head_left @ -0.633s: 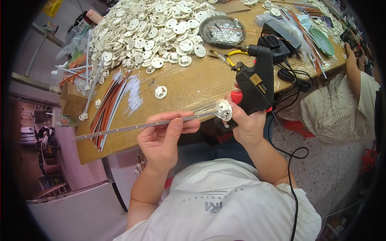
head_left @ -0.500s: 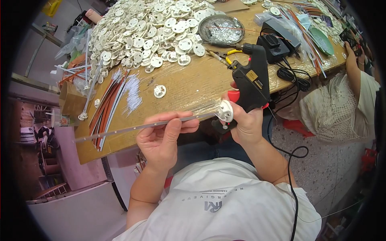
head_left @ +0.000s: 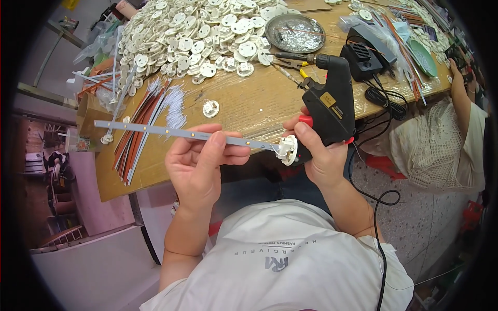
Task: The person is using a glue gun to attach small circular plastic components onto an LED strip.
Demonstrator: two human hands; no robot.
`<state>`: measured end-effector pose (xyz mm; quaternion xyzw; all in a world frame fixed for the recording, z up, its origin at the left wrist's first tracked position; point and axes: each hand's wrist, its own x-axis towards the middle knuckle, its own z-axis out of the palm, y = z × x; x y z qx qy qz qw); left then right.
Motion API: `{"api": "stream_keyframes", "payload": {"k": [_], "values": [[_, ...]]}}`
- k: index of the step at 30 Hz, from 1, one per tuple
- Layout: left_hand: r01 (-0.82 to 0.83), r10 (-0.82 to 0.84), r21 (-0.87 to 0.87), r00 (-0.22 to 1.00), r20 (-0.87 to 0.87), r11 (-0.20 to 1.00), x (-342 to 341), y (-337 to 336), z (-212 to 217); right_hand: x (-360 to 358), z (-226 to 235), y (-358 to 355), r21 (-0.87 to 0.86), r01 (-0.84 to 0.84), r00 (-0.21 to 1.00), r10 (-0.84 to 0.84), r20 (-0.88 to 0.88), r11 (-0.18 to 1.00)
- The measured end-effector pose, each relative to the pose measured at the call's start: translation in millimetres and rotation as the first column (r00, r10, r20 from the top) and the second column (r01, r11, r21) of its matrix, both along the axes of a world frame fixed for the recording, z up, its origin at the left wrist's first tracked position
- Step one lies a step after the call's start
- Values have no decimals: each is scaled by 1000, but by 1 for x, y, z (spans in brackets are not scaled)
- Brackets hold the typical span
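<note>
My left hand (head_left: pixel 193 168) pinches a slim grey LED strip (head_left: pixel 168 131) between thumb and fingers, its small yellowish LEDs facing up. At the strip's right end sits a round white plastic base (head_left: pixel 288 150) with short white wires, close to my right thumb; whether that hand touches it I cannot tell. My right hand (head_left: pixel 328 160) is wrapped round the handle of a black soldering gun (head_left: pixel 330 101), near its red trigger (head_left: pixel 305 121). The gun's tip points left over the table, away from the strip. A single white base (head_left: pixel 211 108) lies on the table beyond my left hand.
A large heap of white bases (head_left: pixel 202 39) covers the back of the table (head_left: pixel 244 98). Brown and white strips (head_left: pixel 142 137) and thin white wires (head_left: pixel 176 106) lie left. A round metal tray (head_left: pixel 294 33), pliers (head_left: pixel 305 73) and black power unit (head_left: pixel 358 59) stand behind. Another person (head_left: pixel 436 140) sits right.
The LED strip's left end has risen and its LED face has turned into view. The white base has turned, showing its wired side. My left hand has shifted slightly left.
</note>
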<state>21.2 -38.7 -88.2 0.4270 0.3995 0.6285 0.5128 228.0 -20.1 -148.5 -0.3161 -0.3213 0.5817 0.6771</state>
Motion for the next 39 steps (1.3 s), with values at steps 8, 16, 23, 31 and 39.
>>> {"api": "stream_keyframes", "payload": {"k": [8,16,23,31,39], "values": [[87,-66,-157,988,140,984,-13,12,-13,8,-4,-12,153,-129,972,94,214,980],[142,-59,-293,960,275,945,-20,23,-33,2,-8,-16,238,-46,913,-56,403,970],[140,-48,-316,958,282,939,-20,23,-39,4,-19,-16,209,-84,859,-35,511,974],[70,9,-311,969,247,948,-12,21,-40,4,-20,-10,374,-37,812,-191,552,927],[29,5,-228,989,145,973,-11,16,-37,6,-17,-4,479,-55,800,-249,546,876]]}}
